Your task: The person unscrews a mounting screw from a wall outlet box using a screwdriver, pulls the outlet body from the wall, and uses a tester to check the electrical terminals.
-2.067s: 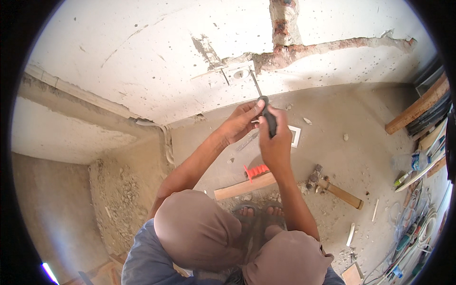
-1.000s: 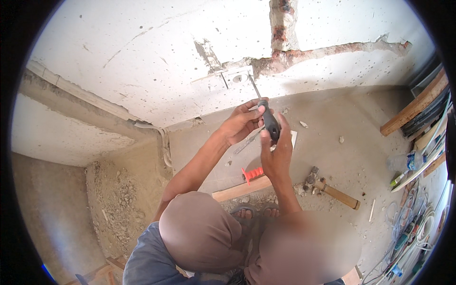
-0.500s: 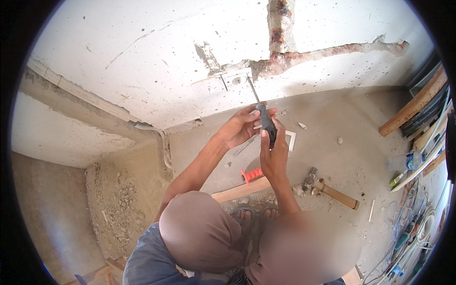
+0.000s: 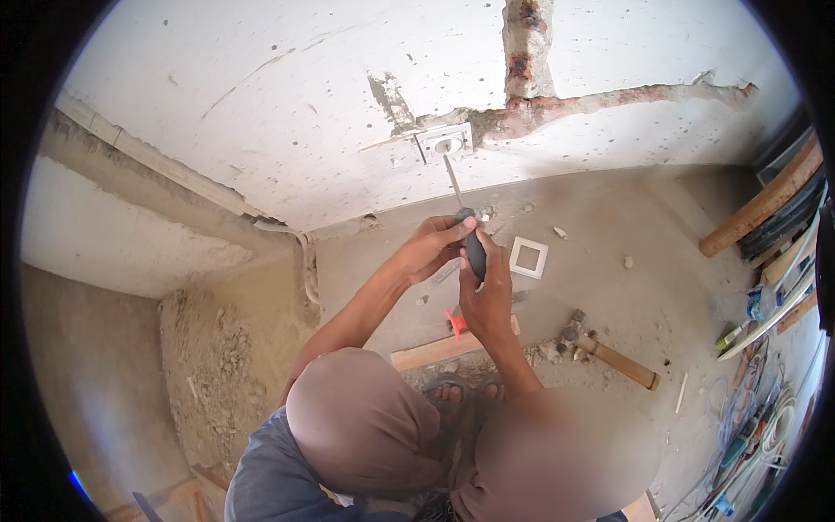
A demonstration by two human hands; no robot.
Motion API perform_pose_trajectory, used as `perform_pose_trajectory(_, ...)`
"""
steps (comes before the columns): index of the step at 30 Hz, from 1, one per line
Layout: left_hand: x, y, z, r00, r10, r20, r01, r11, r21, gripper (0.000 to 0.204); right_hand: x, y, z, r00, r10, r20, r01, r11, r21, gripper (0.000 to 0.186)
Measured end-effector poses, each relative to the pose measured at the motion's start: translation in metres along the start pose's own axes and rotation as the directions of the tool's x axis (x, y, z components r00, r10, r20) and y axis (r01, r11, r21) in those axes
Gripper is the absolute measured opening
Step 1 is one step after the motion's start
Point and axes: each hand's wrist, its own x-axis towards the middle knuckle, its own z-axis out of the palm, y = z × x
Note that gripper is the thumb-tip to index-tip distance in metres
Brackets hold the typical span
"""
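My left hand (image 4: 430, 250) grips the front of a dark-handled screwdriver (image 4: 475, 248), thumb on top, while my right hand (image 4: 485, 294) is wrapped round its rear. The shaft reaches up to the round middle of a white socket fitting (image 4: 463, 137) set at a chipped patch of the wall; whether its tip touches cannot be made out. A loose white square frame (image 4: 517, 254) lies on the floor to the right of my hands. Below my hands, a red plastic-gripped tool (image 4: 456, 323) rests by a wooden strip (image 4: 422, 354), partly hidden by my right hand.
A hammer (image 4: 619, 362) lies among rubble at right. Planks (image 4: 752, 204), a plastic bottle (image 4: 744, 304) and tangled cables (image 4: 778, 409) line the right side. The wall has chiselled channels (image 4: 567, 107); a bent conduit (image 4: 310, 265) runs down at left, beside a rubble heap (image 4: 222, 383).
The screwdriver tip has shifted from the fitting's right edge to below its round middle. Both hands sit lower, the right one further left, and more of the white frame shows.
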Motion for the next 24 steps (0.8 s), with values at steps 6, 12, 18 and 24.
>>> perform_pose_trajectory(6, -0.003, 0.001, -0.021, 0.999, 0.011, -0.047, -0.011, 1.000, 0.006, 0.042, 0.007, -0.005, 0.015, 1.000, 0.007, 0.029, -0.008, 0.999, 0.049, 0.047)
perform_pose_trajectory(12, 0.000, 0.003, -0.023, 0.998, 0.025, -0.059, -0.024, 1.000, 0.007, 0.038, 0.011, -0.005, 0.018, 1.000, -0.020, 0.018, 0.019, 0.999, 0.051, 0.047)
perform_pose_trajectory(18, 0.003, 0.004, -0.024, 0.998, 0.033, -0.057, -0.033, 0.999, 0.006, 0.039, 0.013, 0.000, 0.025, 0.996, -0.076, -0.054, 0.079, 0.996, 0.038, 0.044)
perform_pose_trajectory(24, -0.001, 0.009, -0.026, 0.996, 0.016, -0.090, -0.006, 0.993, 0.114, 0.044, 0.015, -0.021, 0.023, 0.818, 0.470, 0.332, -0.532, 0.399, 0.747, 0.042)
